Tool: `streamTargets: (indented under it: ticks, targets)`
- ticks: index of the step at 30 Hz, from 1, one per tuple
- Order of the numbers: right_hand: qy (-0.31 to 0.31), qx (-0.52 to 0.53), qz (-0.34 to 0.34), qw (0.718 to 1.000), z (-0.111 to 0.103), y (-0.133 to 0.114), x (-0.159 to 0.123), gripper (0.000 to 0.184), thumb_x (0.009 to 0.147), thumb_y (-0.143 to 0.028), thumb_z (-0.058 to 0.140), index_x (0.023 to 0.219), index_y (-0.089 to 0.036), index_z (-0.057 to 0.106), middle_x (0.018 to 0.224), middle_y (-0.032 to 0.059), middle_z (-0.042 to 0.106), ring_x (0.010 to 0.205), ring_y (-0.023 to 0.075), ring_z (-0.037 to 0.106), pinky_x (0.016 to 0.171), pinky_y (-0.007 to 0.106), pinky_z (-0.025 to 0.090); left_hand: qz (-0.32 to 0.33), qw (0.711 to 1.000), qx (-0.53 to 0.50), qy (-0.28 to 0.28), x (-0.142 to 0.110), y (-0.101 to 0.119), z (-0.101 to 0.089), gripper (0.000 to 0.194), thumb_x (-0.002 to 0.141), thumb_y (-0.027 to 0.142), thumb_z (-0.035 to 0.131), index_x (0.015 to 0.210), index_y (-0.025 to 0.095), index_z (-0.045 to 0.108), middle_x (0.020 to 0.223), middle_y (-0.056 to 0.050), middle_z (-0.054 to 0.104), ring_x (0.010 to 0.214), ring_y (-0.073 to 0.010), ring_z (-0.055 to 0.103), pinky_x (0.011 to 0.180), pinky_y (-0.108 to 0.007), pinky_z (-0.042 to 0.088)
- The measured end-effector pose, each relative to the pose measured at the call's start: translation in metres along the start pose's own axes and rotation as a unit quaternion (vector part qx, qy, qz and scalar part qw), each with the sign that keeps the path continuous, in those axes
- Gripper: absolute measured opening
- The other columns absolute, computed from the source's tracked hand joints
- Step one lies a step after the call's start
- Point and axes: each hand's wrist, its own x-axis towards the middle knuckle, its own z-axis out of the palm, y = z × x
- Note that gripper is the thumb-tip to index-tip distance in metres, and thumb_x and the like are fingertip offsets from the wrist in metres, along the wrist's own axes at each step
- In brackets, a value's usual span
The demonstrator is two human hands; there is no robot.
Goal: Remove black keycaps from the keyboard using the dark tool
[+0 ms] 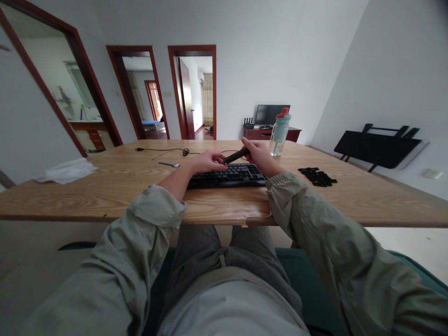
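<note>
A black keyboard [231, 177] lies on the wooden table in front of me, some of its keys hidden behind my hands. My right hand [257, 153] grips a black stick-shaped tool [237, 155], which slants down to the left above the keys; its exact kind does not show. At the tool's lower end, my left hand [209, 162] is over the keyboard's upper left part with its fingers drawn together. Whatever those fingers pinch is too small to make out. To the right of the keyboard lies a pile of small black pieces [317, 177], apparently loose keycaps.
On the wooden table [115, 198] are a blue-handled brush [169, 164], a black cable [159, 149] and crumpled white tissue or plastic [68, 171]. A water bottle [280, 133] with a red lid stands behind my right hand. Brown edging peels at the table's front edge.
</note>
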Motion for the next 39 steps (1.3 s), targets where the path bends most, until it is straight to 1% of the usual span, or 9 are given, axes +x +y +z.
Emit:
streamTargets:
  ticks: [4,7,9,11,16,24,29,32,39]
  targets:
    - [-0.053,-0.051,0.049,0.996,-0.009,0.011,-0.008,0.063,0.08,-0.081,0.05,0.074,-0.019,0.06,0.054,-0.0005,0.048,0.048,0.0119,0.039,0.046,0.028,0.029,-0.014,0.999,0.015,0.044,-0.006,-0.007,-0.003,0.033,0.068,0.03,0.079,0.097,0.014,0.075,0.086,-0.006,0.074,0.076,-0.017,0.065,0.075,-0.03,0.048]
    - [-0.117,-0.133,0.017,0.984,-0.011,0.019,-0.011,0.051,0.076,-0.068,0.066,0.085,-0.018,0.067,0.065,0.0005,0.059,0.058,0.0135,0.048,0.054,0.027,0.037,-0.027,0.997,0.018,0.071,-0.005,-0.013,-0.004,0.03,0.07,0.029,0.078,0.095,0.014,0.074,0.084,-0.007,0.074,0.075,-0.0165,0.064,0.071,-0.029,0.048]
    - [-0.135,-0.168,-0.014,0.976,-0.012,0.025,-0.01,0.045,0.071,-0.056,0.076,0.094,-0.018,0.07,0.075,0.0017,0.066,0.067,0.0155,0.054,0.062,0.028,0.041,-0.029,0.995,0.014,0.089,-0.003,-0.016,-0.005,0.031,0.071,0.03,0.078,0.097,0.014,0.074,0.085,-0.007,0.073,0.076,-0.0163,0.064,0.071,-0.029,0.048]
    - [-0.142,-0.192,-0.033,0.97,-0.013,0.03,-0.008,0.041,0.072,-0.051,0.075,0.095,-0.018,0.07,0.079,0.0027,0.068,0.072,0.0173,0.057,0.066,0.029,0.042,-0.021,0.993,0.013,0.112,-0.001,-0.02,-0.006,0.032,0.072,0.032,0.078,0.097,0.012,0.074,0.085,-0.008,0.073,0.076,-0.0158,0.063,0.071,-0.029,0.048]
    - [-0.142,-0.234,-0.068,0.959,-0.014,0.037,-0.006,0.037,0.082,-0.053,0.066,0.092,-0.017,0.068,0.079,0.0044,0.068,0.071,0.0186,0.056,0.067,0.031,0.041,-0.008,0.993,0.006,0.121,0.002,-0.031,-0.01,0.035,0.072,0.035,0.079,0.097,0.011,0.072,0.086,-0.007,0.071,0.076,-0.0149,0.063,0.072,-0.028,0.048]
    - [-0.125,-0.26,-0.066,0.955,-0.013,0.032,-0.009,0.04,0.086,-0.056,0.06,0.093,-0.017,0.066,0.081,0.0055,0.067,0.071,0.0181,0.054,0.065,0.031,0.036,-0.05,0.991,-0.036,0.12,0.005,-0.04,-0.011,0.049,0.076,0.03,0.075,0.119,0.012,0.062,0.086,-0.007,0.072,0.065,-0.0127,0.061,0.06,-0.024,0.044]
    - [-0.103,-0.272,-0.057,0.955,-0.013,0.029,-0.011,0.041,0.086,-0.058,0.059,0.09,-0.017,0.064,0.076,0.0036,0.065,0.068,0.0175,0.052,0.062,0.03,0.034,-0.063,0.985,-0.031,0.155,0.006,-0.039,-0.011,0.036,0.082,0.034,0.069,0.11,0.011,0.066,0.086,-0.009,0.072,0.059,-0.0103,0.056,0.058,-0.023,0.044]
    - [-0.104,-0.278,-0.059,0.953,-0.012,0.031,-0.01,0.042,0.087,-0.058,0.056,0.09,-0.017,0.064,0.075,0.0031,0.064,0.068,0.0172,0.053,0.062,0.03,0.035,-0.06,0.984,-0.001,0.169,0.006,-0.039,-0.012,0.036,0.085,0.04,0.065,0.107,0.012,0.068,0.088,-0.009,0.072,0.058,-0.0105,0.054,0.056,-0.023,0.042]
    - [-0.088,-0.278,-0.074,0.954,-0.012,0.037,-0.008,0.042,0.088,-0.056,0.056,0.09,-0.016,0.067,0.074,0.0032,0.064,0.068,0.017,0.054,0.061,0.03,0.035,-0.035,0.986,0.089,0.134,0.006,-0.039,-0.012,0.032,0.088,0.041,0.058,0.094,0.012,0.071,0.085,-0.007,0.072,0.062,-0.0121,0.055,0.061,-0.025,0.044]
